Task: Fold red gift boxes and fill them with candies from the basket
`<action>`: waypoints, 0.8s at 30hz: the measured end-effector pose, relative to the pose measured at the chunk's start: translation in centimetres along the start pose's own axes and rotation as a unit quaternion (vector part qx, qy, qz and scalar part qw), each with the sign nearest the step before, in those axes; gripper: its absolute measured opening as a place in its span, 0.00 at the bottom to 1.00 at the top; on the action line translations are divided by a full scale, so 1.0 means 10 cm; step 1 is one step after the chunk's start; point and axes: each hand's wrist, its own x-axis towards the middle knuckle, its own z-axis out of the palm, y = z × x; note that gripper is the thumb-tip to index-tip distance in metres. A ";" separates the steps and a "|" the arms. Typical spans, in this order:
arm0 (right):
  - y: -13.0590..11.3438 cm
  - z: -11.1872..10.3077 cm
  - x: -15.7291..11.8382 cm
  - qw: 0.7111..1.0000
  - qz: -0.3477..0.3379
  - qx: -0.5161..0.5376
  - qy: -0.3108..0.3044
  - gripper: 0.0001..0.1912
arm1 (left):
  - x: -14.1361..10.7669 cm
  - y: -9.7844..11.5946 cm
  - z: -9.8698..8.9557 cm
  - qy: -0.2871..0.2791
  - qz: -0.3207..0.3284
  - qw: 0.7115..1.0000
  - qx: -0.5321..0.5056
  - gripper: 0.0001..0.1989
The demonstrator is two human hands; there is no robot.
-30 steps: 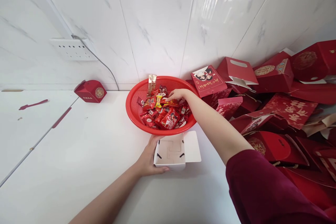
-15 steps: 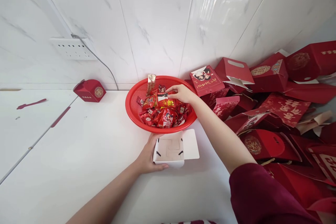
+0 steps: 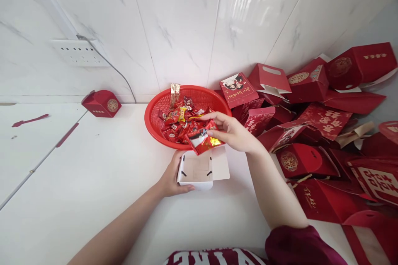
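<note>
1. the left hand point(image 3: 173, 177), just below the frame's centre, clamps its fingers on the left side of an open white cardboard box point(image 3: 196, 185).
2. the right hand point(image 3: 234, 131), at centre right, pinches a shiny red foil packet point(image 3: 203, 144) mid-frame, above a red perforated plastic basket point(image 3: 148, 122) of wrapped sweets point(image 3: 172, 119).

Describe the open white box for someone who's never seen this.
On the white table stands a red perforated basket of wrapped sweets. Just in front of it, the left hand holds an open white box. Unlike the red gift boxes piled at the right, it shows white walls and a flap spread rightward.
</note>
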 end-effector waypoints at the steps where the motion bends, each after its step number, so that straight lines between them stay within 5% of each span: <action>1: -0.07 0.02 -0.06 0.998 -0.009 -0.053 -0.023 0.18 | -0.01 0.00 0.01 0.001 0.000 1.000 -0.006 0.52; 5: -0.24 0.16 -0.21 0.969 -0.008 -0.199 -0.147 0.13 | -0.02 -0.02 0.01 0.006 0.000 1.000 0.017 0.54; 9: -0.14 0.32 -0.18 0.955 0.010 -0.181 -0.234 0.16 | -0.02 -0.02 0.00 0.000 0.003 1.000 0.030 0.54; 17: -0.02 0.40 -0.17 0.946 0.067 -0.210 -0.237 0.18 | -0.02 -0.04 0.00 -0.016 -0.016 0.999 0.030 0.51; 24: -0.11 0.56 -0.21 0.894 0.075 -0.359 -0.257 0.16 | 0.01 0.01 -0.01 -0.007 0.002 0.998 0.059 0.51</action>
